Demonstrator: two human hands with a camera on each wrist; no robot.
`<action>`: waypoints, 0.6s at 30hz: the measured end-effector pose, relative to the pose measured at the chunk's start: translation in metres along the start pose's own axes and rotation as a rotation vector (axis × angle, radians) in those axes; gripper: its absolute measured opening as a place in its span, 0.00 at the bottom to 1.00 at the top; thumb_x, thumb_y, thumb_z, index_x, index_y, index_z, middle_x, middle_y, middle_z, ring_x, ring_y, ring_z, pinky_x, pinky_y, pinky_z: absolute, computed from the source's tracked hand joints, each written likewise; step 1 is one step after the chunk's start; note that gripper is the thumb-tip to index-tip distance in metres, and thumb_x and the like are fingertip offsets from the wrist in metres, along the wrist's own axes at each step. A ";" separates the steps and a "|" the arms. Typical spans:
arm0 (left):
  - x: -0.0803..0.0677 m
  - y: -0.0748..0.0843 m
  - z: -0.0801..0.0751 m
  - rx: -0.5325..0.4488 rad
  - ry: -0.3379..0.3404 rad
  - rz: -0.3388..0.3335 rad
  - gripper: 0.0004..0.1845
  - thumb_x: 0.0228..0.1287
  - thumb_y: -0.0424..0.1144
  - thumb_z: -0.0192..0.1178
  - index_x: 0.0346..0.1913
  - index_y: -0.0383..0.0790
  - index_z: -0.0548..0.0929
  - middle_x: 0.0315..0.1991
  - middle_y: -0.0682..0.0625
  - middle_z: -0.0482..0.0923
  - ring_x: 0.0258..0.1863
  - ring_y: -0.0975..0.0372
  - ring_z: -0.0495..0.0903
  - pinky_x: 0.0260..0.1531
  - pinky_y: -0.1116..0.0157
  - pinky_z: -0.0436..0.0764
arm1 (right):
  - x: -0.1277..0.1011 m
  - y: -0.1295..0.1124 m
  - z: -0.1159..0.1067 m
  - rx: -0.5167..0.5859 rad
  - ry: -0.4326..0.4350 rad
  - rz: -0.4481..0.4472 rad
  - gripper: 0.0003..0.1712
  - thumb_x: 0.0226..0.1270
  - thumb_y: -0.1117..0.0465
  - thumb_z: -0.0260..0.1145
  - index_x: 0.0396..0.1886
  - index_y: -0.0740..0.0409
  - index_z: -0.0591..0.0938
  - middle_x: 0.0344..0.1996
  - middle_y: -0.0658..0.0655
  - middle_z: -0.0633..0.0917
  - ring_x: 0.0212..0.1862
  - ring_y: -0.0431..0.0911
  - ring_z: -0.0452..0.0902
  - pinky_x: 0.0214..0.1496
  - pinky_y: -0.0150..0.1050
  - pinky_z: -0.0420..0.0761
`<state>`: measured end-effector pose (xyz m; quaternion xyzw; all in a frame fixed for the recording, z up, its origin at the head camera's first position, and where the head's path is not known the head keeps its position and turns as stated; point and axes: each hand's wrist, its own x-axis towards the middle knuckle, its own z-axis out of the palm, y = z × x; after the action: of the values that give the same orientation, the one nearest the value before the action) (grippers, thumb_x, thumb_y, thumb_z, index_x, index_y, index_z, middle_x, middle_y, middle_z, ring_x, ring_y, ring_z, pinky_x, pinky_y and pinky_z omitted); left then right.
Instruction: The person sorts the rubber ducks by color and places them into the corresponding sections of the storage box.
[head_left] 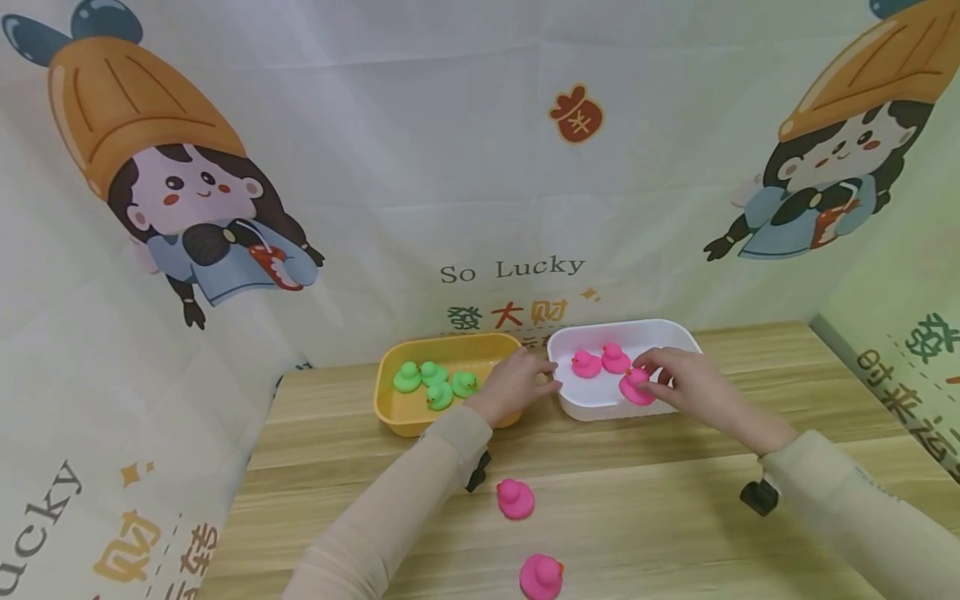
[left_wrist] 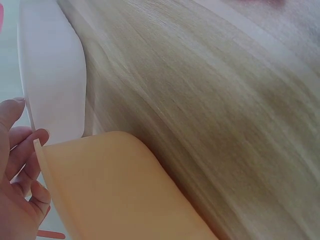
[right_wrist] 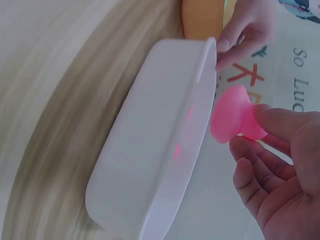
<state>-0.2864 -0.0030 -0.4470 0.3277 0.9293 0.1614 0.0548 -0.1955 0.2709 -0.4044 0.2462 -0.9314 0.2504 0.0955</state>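
Note:
My right hand [head_left: 678, 382] pinches a pink rubber duck [head_left: 637, 387] between thumb and fingers, over the front right part of a white tray [head_left: 600, 407]. Two other pink rubber ducks [head_left: 600, 362] sit inside that tray. In the right wrist view the held duck [right_wrist: 231, 114] is tipped, its base facing the tray's rim. At the tray's left end, my left hand [head_left: 517, 385] holds the rim lightly with thumb and fingertips. The left wrist view has the thumb at the white tray's edge [left_wrist: 55, 75]. The left palm overlaps the right end of a yellow tray [head_left: 405, 425].
Several green rubber ducks [head_left: 433, 373] lie in the yellow tray. Two pink rubber ducks, a nearer one [head_left: 542, 577] and a farther one [head_left: 516, 499], rest on the wooden table [head_left: 637, 517] between my forearms. A printed cloth [head_left: 465, 150] hangs behind the trays.

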 end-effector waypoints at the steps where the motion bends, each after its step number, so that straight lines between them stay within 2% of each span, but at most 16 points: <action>1: 0.000 0.000 0.000 0.001 -0.001 -0.001 0.21 0.76 0.49 0.62 0.63 0.41 0.86 0.58 0.49 0.86 0.55 0.56 0.77 0.61 0.60 0.78 | 0.001 0.003 -0.002 0.002 -0.011 0.013 0.15 0.61 0.69 0.77 0.47 0.65 0.85 0.39 0.56 0.88 0.34 0.44 0.78 0.36 0.36 0.82; 11: 0.000 0.001 0.000 0.011 0.005 -0.009 0.21 0.76 0.50 0.62 0.62 0.41 0.86 0.56 0.50 0.87 0.55 0.57 0.77 0.59 0.60 0.79 | 0.022 0.030 -0.012 0.003 -0.083 0.107 0.14 0.66 0.69 0.73 0.49 0.69 0.84 0.40 0.61 0.87 0.36 0.49 0.79 0.40 0.42 0.83; 18: -0.001 0.001 -0.001 0.007 0.010 0.005 0.21 0.76 0.49 0.63 0.61 0.40 0.87 0.57 0.49 0.87 0.57 0.55 0.78 0.61 0.60 0.79 | 0.033 0.042 -0.010 -0.004 -0.117 0.177 0.12 0.68 0.69 0.71 0.49 0.69 0.84 0.41 0.63 0.87 0.38 0.52 0.81 0.44 0.49 0.84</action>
<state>-0.2851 -0.0028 -0.4461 0.3293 0.9293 0.1599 0.0489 -0.2446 0.2943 -0.4040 0.1771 -0.9539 0.2414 0.0189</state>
